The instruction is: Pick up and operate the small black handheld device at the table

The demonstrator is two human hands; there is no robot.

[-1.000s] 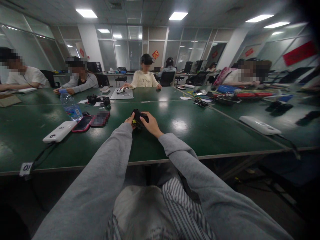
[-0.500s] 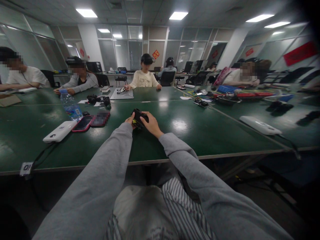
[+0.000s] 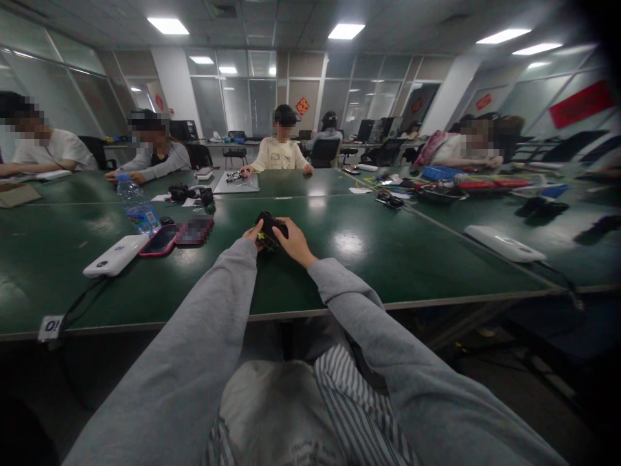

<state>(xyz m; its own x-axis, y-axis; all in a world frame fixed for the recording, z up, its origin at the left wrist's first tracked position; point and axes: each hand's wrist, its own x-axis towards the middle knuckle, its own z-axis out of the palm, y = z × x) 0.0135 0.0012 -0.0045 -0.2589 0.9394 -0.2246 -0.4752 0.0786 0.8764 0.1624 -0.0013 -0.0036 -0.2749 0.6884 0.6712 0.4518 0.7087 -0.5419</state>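
Between my two hands is a small black device (image 3: 270, 226) with a bright yellow-green part on its near side; its exact kind cannot be made out. My left hand (image 3: 253, 235) grips its left side, thumb along the edge. From the right, my right hand (image 3: 295, 241) is closed round the other side with the thumb on the upper face. The device is tilted just over or on the green table (image 3: 301, 285), and fingers hide its underside.
Left of my hands lie two phones (image 3: 162, 240), a white power bank (image 3: 115, 255) and a water bottle (image 3: 137, 206). Another white power bank (image 3: 504, 243) lies at the right. Cables and a blue tray (image 3: 440, 173) are farther back. Several people sit around the table.
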